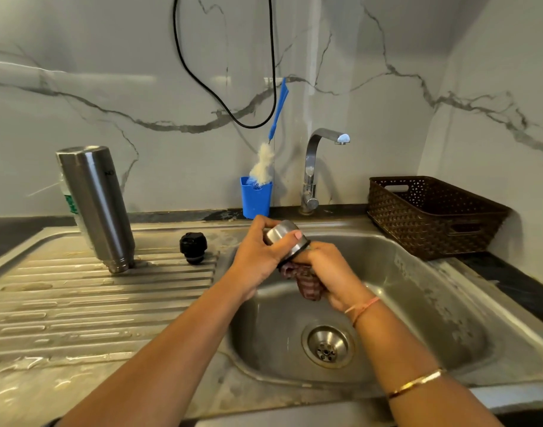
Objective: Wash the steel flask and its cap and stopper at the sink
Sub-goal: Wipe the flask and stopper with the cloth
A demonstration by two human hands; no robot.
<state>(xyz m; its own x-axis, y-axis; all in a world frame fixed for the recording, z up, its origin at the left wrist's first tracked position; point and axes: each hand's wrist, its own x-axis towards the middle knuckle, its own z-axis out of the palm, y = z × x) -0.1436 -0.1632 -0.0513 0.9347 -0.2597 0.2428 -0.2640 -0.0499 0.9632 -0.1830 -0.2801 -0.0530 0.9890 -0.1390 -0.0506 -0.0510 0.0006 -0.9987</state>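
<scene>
Cap (284, 232) is up over the sink (418, 303), and I see the left hand (258, 257) wrapped round it, fingers on the far side and thumb on the near side. It is tipped. Its closed top points up and away, and its open end, the one with the dark ring, points down and to the right.

That open end looks straight at the right hand (332, 272). The right hand is bunched tight round a dark checked cloth (307, 283), and the cloth is pushed up against the cap's mouth. I cannot tell how far in it goes.

So I think this is the wiping step, and the line that matters runs from the cloth up through the mouth. The right hand would push and turn along that line while the left hand holds firm.

The black stopper (193, 246) sits on the ribbed board (79, 303) just left of the sink. The flask (94, 204) stands mouth down farther left. Both are on the left hand's side, so I would reach with that hand.

No water comes from the tap (313, 167). A brush (264, 164) stands in a blue cup (255, 197) behind the hands.
</scene>
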